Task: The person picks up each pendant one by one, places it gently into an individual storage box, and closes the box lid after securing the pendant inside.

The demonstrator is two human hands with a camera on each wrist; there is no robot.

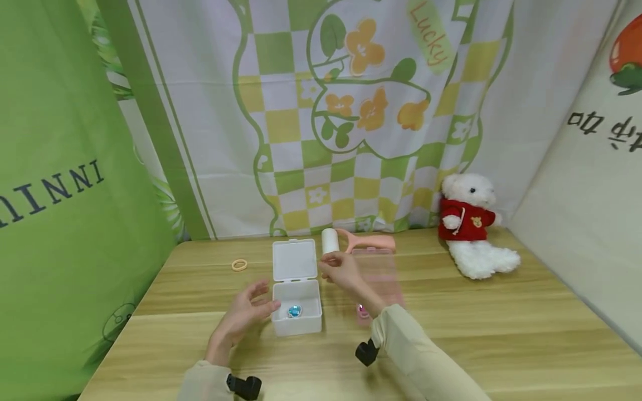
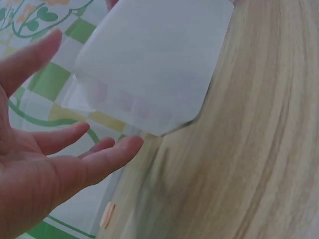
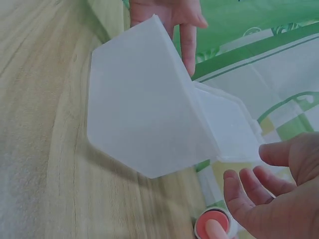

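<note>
A white plastic box stands on the table with its hinged lid raised at the back. Inside the box lies a blue gem-like piece with a pale rim. My left hand is beside the box's left wall, fingers spread, the thumb close to the rim; whether it touches cannot be told. On the other side, my right hand hovers by the right edge of the lid. In the right wrist view, the right hand's fingertips are near the lid's edge, holding nothing visible.
Behind my right hand lies a lint roller with a pink handle and white roll. A clear pink case sits under my right forearm, a pink gem-like piece at its front. A tan ring lies left; a white teddy bear sits right.
</note>
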